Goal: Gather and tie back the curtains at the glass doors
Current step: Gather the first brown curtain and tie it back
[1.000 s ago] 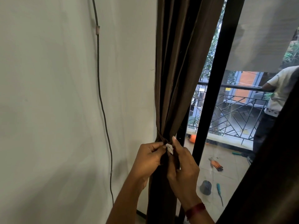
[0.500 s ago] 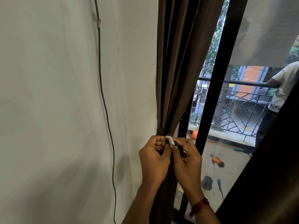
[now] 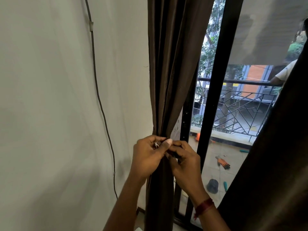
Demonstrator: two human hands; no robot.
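A dark brown curtain (image 3: 171,67) hangs left of the black-framed glass door (image 3: 216,90), bunched tight at waist height. My left hand (image 3: 146,157) and my right hand (image 3: 185,162) meet at that bunched spot, both closed on a thin tie-back wrapped around the fabric. The tie-back itself is mostly hidden under my fingers; a small pale metal bit (image 3: 156,145) shows in my left fingers. A second brown curtain (image 3: 275,155) hangs close at the right edge.
A white wall (image 3: 50,105) with a dark cable (image 3: 100,97) clipped to it fills the left. Beyond the glass lie a balcony railing (image 3: 241,104), tools (image 3: 222,162) on tiles, and a person's sleeve (image 3: 285,72) at the rail.
The view has drifted right and slightly up. The white tag seen between my fingers earlier is now covered; my left thumb has slid over toward my right hand's fingers.
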